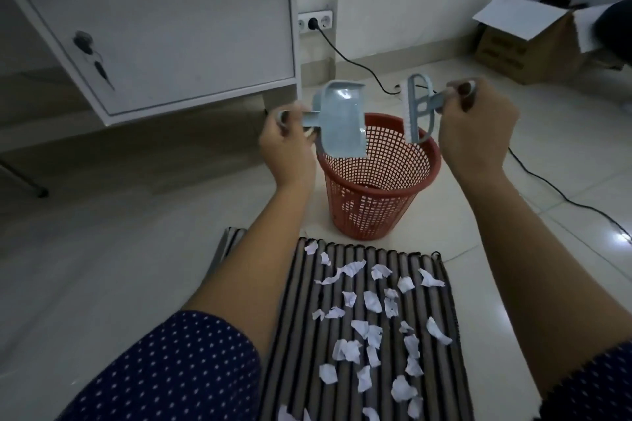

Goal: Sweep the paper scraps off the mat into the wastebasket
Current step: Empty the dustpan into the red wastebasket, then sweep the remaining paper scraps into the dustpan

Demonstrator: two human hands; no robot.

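Note:
A striped mat (301, 335) lies on the floor in front of me, strewn with several white paper scraps (372, 301). Beyond its far edge stands a red mesh wastebasket (376, 188). My left hand (284, 147) grips the handle of a pale blue dustpan (342, 120), held tilted over the basket's left rim. My right hand (478, 133) grips the handle of a matching blue hand brush (419, 109), held above the basket's right rim with its white bristles facing the pan. Both hands are raised well above the mat.
A white metal cabinet (164, 27) with keys in its lock stands at the left. A black cable (345, 58) runs from a wall socket (314, 22) across the tiled floor. An open cardboard box (526, 41) sits at the back right.

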